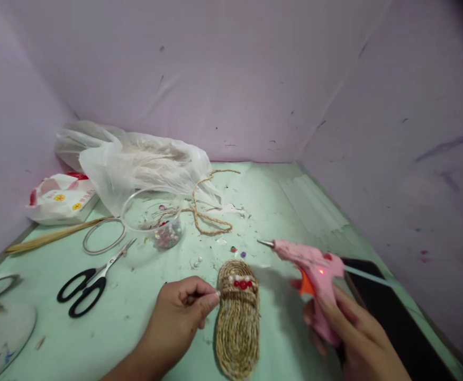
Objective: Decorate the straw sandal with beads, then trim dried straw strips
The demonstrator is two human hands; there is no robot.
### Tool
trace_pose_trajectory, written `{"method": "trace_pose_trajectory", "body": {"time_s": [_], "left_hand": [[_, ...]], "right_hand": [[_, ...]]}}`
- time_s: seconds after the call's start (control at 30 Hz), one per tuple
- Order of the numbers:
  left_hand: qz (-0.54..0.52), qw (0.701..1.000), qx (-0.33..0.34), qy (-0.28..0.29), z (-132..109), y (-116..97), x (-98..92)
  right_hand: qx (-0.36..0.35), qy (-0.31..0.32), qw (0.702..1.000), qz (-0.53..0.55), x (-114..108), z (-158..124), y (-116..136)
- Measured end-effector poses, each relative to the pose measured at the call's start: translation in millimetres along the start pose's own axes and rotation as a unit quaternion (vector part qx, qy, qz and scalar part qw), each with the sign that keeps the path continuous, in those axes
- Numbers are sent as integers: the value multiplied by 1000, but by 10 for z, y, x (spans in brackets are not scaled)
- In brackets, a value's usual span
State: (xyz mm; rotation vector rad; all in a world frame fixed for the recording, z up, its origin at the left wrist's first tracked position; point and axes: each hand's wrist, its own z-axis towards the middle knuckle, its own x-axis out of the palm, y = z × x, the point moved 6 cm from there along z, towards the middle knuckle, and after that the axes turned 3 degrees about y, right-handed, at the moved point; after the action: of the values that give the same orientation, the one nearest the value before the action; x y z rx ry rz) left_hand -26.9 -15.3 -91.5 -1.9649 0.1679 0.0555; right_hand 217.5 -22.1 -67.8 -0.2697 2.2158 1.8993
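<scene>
A woven straw slipper (237, 338) lies flat in front of me, toe end away. Several white beads and red beads (243, 284) sit in rows across its strap. On the slipper's left side, my left hand (178, 315) is closed in a pinch on a tiny white bead (217, 293), close to the strap's edge. My right hand (358, 330) is wrapped around a pink glue gun (314, 264) with an orange trigger and a lit red light. Its metal nozzle points left, above the table and right of the slipper. A clear glue stick (368, 276) protrudes from its back.
Black-handled scissors (90, 286), a metal ring (104, 236) and a straw bundle (56, 236) lie left. Farther back are a clear container (168, 238) of beads, braided cord (211, 232), a plastic bag (108, 159) and a tissue pack (62, 201). A dark flat object (398, 323) lies right.
</scene>
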Motion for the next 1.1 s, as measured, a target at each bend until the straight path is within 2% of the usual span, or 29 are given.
{"method": "trace_pose_trajectory", "body": {"time_s": [0.1, 0.17, 0.23, 0.27, 0.33, 0.4, 0.43, 0.5, 0.57, 0.6, 0.83, 1.1], "left_hand": [[78, 995, 57, -12, -6, -205, -40], [148, 983, 106, -9, -13, -345, -50], [207, 966, 154, 0, -17, -451, -52], [229, 958, 174, 5, -17, -488, -52], [265, 943, 200, 24, -5, -528, -40], [292, 931, 215, 51, 13, -540, -11], [303, 925, 221, 65, 23, -539, 9], [326, 913, 232, 84, 39, -540, 45], [347, 901, 244, 95, 49, -546, 76], [356, 895, 249, 99, 53, -550, 91], [394, 872, 264, 122, 89, -576, 150], [372, 888, 225, 147, 142, -565, 152]], "right_hand": [[56, 18, 992, 114, 169, 353, 49], [80, 29, 991, 103, 242, 535, 77], [57, 40, 997, -15, 240, 630, 133], [27, 20, 994, -104, 193, 639, 180], [-48, -59, 962, -263, 69, 570, 310], [-118, -103, 938, -309, 21, 438, 421], [-144, -84, 943, -289, 52, 381, 447], [-172, 14, 959, -223, 204, 299, 448], [-167, 101, 962, -192, 377, 253, 404], [-162, 124, 960, -193, 443, 245, 376], [-171, 169, 946, -215, 645, 258, 299], [-173, 177, 947, -204, 673, 241, 281]]}}
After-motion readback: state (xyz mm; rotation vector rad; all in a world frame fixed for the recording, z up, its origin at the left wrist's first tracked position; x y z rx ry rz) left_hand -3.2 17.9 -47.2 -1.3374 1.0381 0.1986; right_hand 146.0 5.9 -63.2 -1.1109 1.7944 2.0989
